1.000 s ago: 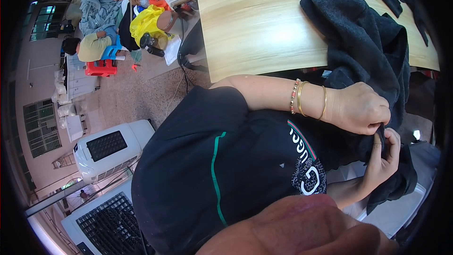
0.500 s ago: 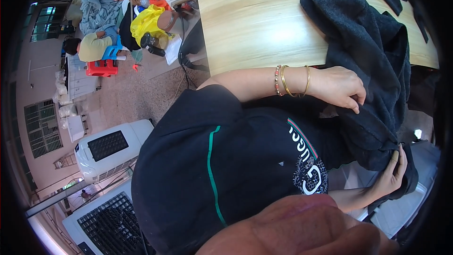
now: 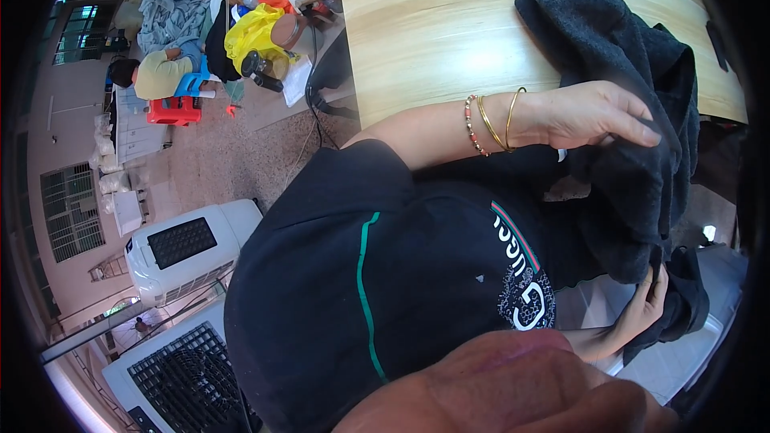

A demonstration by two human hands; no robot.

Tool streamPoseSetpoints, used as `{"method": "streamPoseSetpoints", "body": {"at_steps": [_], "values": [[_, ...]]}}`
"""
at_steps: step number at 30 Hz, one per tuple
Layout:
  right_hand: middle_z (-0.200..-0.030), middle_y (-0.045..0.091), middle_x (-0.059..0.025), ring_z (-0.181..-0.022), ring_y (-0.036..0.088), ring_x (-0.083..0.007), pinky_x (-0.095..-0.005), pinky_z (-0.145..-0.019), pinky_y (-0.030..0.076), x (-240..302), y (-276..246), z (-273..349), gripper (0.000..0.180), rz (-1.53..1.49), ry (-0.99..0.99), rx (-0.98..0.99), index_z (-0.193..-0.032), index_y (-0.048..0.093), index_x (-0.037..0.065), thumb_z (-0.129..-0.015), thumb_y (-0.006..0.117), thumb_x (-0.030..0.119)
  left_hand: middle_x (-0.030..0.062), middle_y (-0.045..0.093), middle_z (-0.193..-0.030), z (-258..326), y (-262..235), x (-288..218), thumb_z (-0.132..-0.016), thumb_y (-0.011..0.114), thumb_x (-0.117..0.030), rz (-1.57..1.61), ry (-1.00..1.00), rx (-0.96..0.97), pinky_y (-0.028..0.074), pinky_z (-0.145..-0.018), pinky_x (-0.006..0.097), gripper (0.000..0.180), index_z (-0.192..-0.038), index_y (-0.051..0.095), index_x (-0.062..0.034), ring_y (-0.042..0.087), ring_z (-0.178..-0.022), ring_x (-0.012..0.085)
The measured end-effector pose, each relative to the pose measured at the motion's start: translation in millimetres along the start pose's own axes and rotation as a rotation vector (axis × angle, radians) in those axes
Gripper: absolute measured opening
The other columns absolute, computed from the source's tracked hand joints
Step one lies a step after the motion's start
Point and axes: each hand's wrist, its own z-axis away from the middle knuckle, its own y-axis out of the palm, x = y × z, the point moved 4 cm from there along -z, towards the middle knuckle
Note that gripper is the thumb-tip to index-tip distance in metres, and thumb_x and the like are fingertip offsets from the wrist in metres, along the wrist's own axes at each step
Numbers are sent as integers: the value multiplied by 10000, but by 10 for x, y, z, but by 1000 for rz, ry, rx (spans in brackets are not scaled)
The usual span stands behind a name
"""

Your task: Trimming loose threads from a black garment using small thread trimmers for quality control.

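Garment [image 3: 634, 72] hangs off the table [image 3: 449, 40] edge, long axis 12-to-6; left hand [image 3: 593, 112] rests spread on it, right hand [image 3: 634, 317] pinches its hem at 6.

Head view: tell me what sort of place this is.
Probably a small garment workshop: a dark fleece garment draped over a wooden worktable, heaped cloth on the floor, and white portable coolers nearby.
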Motion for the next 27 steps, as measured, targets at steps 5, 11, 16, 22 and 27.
{"method": "streamPoseSetpoints", "body": {"at_steps": [5,11,16,22,27], "values": [[-1127,681,-77,-1016,598,-149,-251,-965,428,129,-112,78,232,91,11,-184,-1182,649,-43,-986,574,56,47,718,-997,17,82,-128,-926,681,-152,193,114,-89,550,-825,233,201,-1065,680,-8,683,-912,128],[-1201,627,-266,-1100,631,-326,-365,-998,483,770,-283,163,278,-84,-425,-327,-1257,511,-51,-979,499,-53,41,723,-928,49,290,-183,-877,736,-125,-256,381,-169,534,-758,221,180,-986,700,14,664,-843,94],[-1146,611,-299,-1039,646,-398,-412,-924,521,1654,50,125,264,225,-772,183,-1097,635,-70,-846,581,-127,124,659,-823,116,664,-165,-795,766,-191,-731,707,-13,510,-680,329,211,-863,701,-2,651,-797,257],[-955,598,-158,-862,614,-289,-322,-806,510,1620,214,-8,389,209,-727,12,-1020,728,-50,-640,681,-121,123,666,-802,216,733,-56,-877,687,-244,-691,406,154,499,-646,346,276,-890,693,32,659,-753,237],[-960,638,-174,-869,630,-282,-338,-830,500,1526,263,-51,303,13,-622,-52,-1016,668,-70,-724,694,-144,117,660,-811,213,637,49,-871,712,-283,-595,210,214,481,-645,330,323,-939,689,32,644,-761,191]]}}
